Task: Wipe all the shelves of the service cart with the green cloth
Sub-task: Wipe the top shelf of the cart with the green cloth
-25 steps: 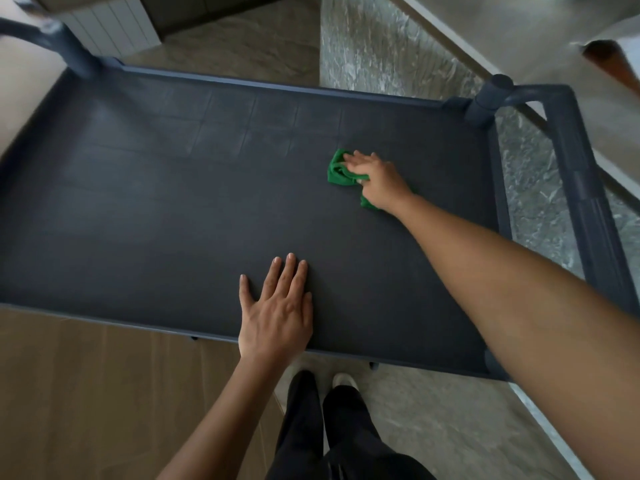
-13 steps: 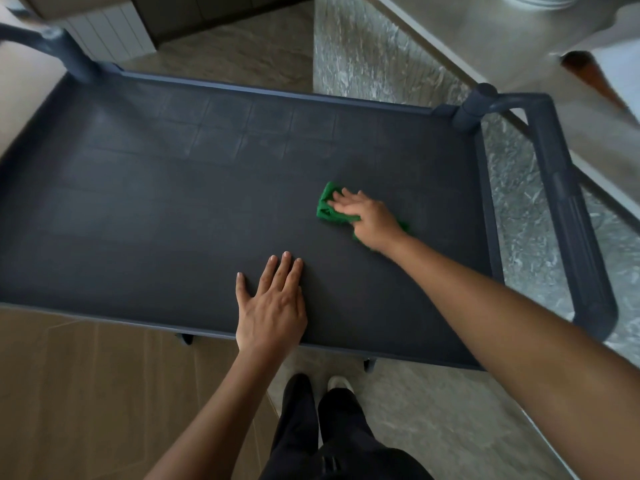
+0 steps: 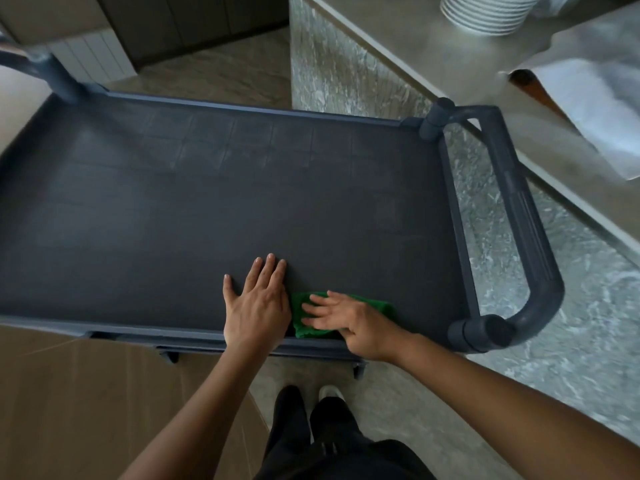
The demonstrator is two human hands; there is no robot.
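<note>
- The green cloth (image 3: 302,308) lies on the service cart's top shelf (image 3: 207,202), under our right hand (image 3: 349,320). It sits hard by the near rim and just right of our left hand (image 3: 256,306).
- Our right hand is flat on the cloth, fingers straight and spread. It presses rather than grips, with nothing curled round the fabric.
- Our left hand rests palm down on the bare shelf, fingers straight and close together, holding nothing. Its outer edge touches or nearly touches the cloth; we cannot tell which.
- We judge the step in hand to be wiping the top shelf along its near edge. To do it well, we should press evenly through the whole palm so the cloth does not bunch, and overlap each stroke.
- The left hand braces the cart usefully, but the patch beneath it needs wiping too, so we should shift it.
- The wide stretch beyond our fingertips and left of the left hand needs covering, corners included.
- Lower shelves are hidden below us.
- Right of the right hand stands the cart's handle (image 3: 519,220), and beyond it a counter (image 3: 433,64) bearing a stack of plates (image 3: 485,12).
- We can read no brand, label or writing anywhere.
</note>
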